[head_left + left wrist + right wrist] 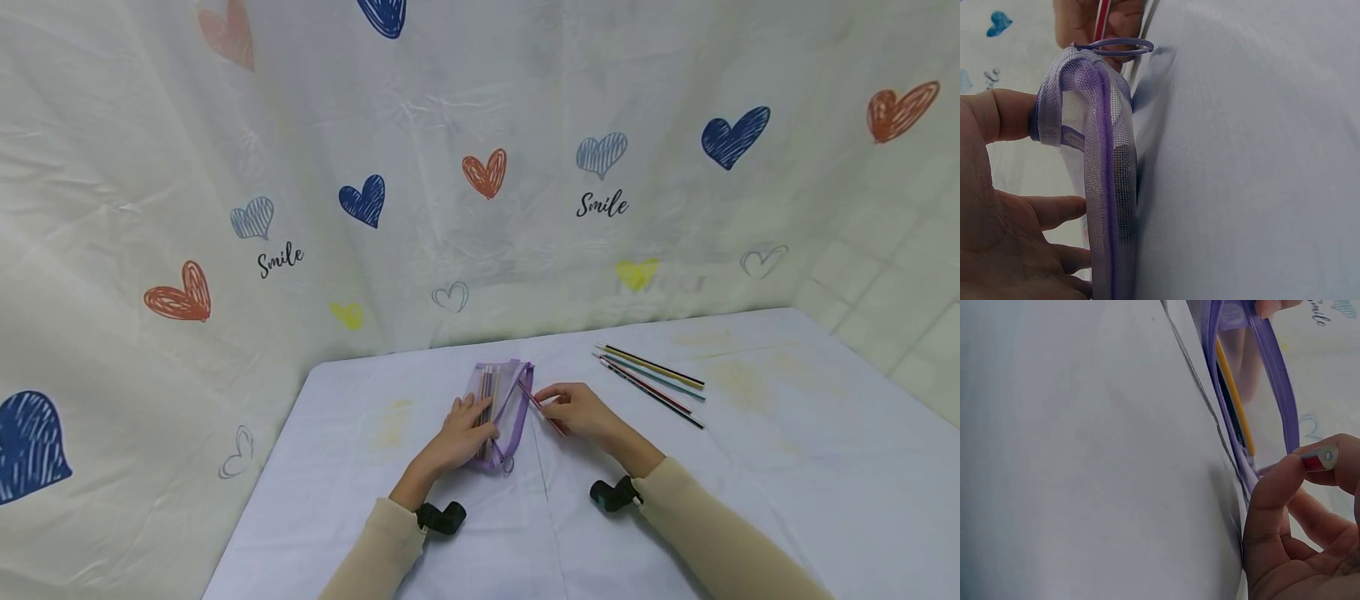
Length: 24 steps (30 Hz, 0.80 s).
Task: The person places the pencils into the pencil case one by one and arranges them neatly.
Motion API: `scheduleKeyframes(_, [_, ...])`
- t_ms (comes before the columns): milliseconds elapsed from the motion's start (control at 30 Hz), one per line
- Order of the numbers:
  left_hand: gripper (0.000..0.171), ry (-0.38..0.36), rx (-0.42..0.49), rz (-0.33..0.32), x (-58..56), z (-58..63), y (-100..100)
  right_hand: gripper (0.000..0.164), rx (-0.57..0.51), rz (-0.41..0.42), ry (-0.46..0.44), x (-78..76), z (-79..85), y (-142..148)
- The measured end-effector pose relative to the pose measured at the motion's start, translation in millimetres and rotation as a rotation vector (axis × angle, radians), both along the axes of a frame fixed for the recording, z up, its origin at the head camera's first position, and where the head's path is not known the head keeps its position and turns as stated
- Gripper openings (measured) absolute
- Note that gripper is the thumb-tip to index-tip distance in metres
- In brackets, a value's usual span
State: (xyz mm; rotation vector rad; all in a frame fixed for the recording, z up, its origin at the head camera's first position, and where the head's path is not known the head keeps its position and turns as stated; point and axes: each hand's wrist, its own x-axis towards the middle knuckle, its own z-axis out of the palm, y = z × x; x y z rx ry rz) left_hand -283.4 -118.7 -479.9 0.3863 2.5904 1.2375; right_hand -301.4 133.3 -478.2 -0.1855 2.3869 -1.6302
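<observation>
A translucent mesh pencil pouch (517,417) with purple trim lies on the table, its zip side open and several pencils (487,392) inside. Across its top rests my left hand (459,435), fingers spread and fairly straight, the thumb (1010,115) touching the edge of the opening. My right hand (581,412) pinches a red-and-white striped pencil (553,426) between thumb and fingers, its far end at the pouch's opening. From the right wrist view, the end of this pencil (1317,460) pokes out past the fingertips, and a yellow pencil (1235,397) shows inside the pouch.
Several loose pencils (652,368) lie side by side on the table to the right, beyond my right hand. A white cloth (300,500) with a crease covers the table. Behind its far edge hangs a sheet (420,267) printed with hearts.
</observation>
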Motion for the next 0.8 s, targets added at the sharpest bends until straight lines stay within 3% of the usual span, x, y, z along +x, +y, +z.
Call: scheduleKeyframes(800, [0.080, 0.027, -0.007, -0.003, -3.0, -2.0, 0.8, 0.032, 0.010, -0.033, -0.004, -2.2, 0.1, -35.7])
